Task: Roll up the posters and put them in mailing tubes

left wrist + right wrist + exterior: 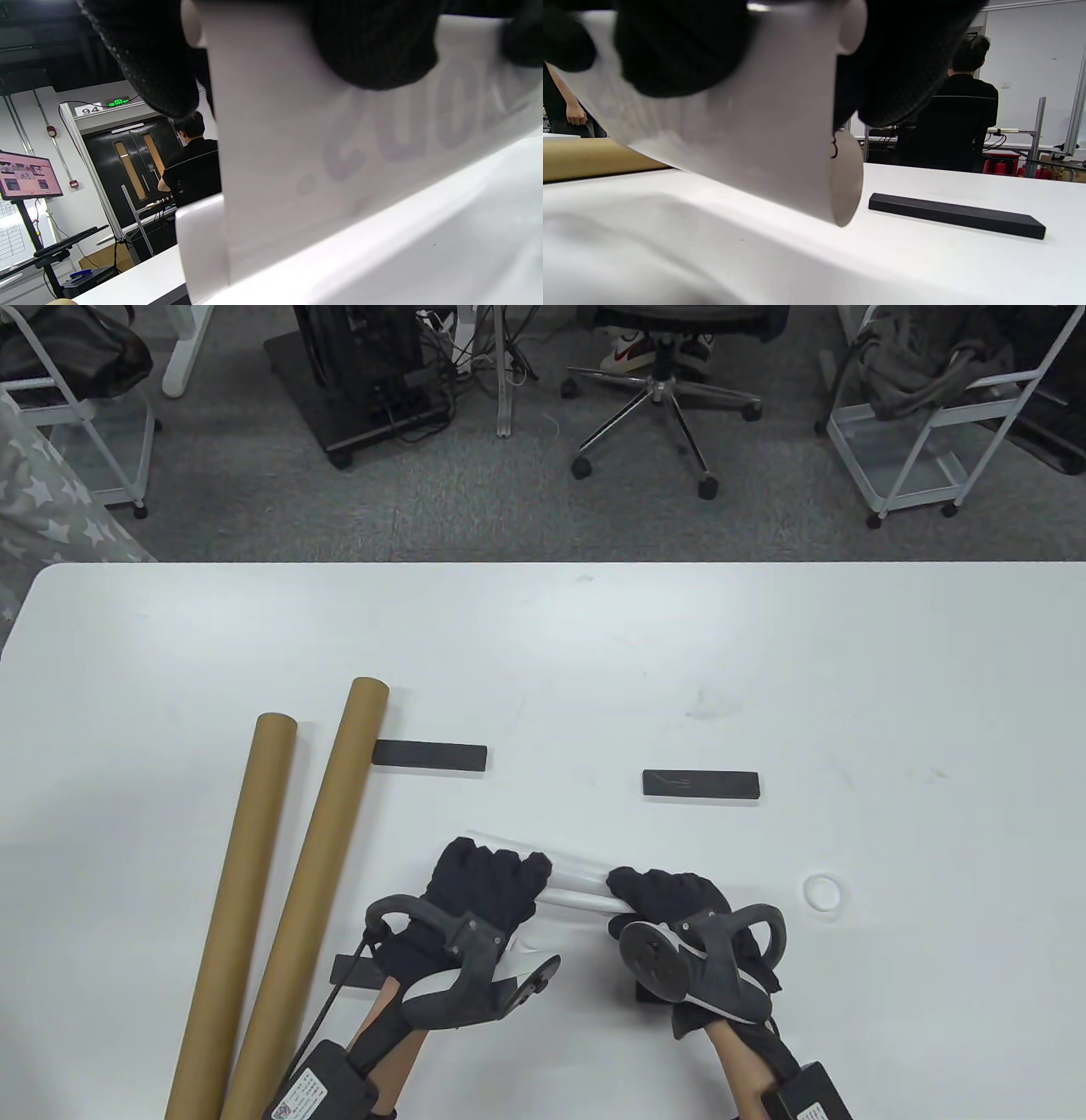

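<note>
Table view puts your two mailing tubes (276, 899) left of the poster (577, 886), lying side by side on the desk (764, 661) and slanting from the near edge away from you. Right of them, your left hand (484, 891) grips the poster, the fingers (501, 865) curled over the rolled part. Just behind the poster's left end lies a black bar (430, 756); a second black bar (701, 785) lies behind its right end. Your right hand (670, 899) grips the poster's right portion, fingers wrapped over the roll. Right of the poster, near your right hand, a small white ring (824, 892) rests on the desk. In the right wrist view the roll's open end (846, 186) hangs just above the desk, with a bar (956, 215) beyond it.
</note>
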Demonstrator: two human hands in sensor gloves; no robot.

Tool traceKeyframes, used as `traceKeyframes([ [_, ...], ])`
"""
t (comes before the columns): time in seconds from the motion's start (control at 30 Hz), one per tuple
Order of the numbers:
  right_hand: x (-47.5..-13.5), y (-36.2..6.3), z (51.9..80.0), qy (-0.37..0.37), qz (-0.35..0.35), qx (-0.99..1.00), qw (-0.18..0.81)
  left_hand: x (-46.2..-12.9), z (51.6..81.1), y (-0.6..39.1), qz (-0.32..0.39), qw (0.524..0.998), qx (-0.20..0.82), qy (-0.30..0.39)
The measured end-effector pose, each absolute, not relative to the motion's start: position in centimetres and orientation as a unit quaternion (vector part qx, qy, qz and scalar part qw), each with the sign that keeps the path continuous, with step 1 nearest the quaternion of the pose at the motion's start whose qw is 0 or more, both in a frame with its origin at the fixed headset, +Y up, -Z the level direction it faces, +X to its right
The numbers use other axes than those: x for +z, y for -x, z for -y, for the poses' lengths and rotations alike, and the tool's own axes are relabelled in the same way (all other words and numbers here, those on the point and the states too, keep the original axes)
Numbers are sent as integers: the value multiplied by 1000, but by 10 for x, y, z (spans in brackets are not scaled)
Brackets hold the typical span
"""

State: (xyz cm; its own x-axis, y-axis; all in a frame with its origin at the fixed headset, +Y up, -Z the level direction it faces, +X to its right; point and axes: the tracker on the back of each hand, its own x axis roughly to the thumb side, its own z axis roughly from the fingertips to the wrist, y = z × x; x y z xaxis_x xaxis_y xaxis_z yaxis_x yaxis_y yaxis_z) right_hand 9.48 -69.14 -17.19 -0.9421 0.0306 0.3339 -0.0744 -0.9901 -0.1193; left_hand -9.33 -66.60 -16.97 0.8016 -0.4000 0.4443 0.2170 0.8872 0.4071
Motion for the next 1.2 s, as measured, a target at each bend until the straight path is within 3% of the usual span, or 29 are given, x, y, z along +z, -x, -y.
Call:
traceKeyframes([
  [0.17, -174, -93, 697, -175, -7, 983, 52, -172, 670, 91, 259, 938, -186, -135],
  [0.33, -172, -91, 691, -187, 35, 981, 35, -170, 668, 87, 264, 929, -209, -151],
  [0.83, -169, -89, 690, -184, 47, 981, 36, -173, 669, 92, 251, 944, -178, -118],
  [1.2, -170, -100, 687, -170, 93, 981, 31, -171, 666, 97, 270, 937, -146, -168],
])
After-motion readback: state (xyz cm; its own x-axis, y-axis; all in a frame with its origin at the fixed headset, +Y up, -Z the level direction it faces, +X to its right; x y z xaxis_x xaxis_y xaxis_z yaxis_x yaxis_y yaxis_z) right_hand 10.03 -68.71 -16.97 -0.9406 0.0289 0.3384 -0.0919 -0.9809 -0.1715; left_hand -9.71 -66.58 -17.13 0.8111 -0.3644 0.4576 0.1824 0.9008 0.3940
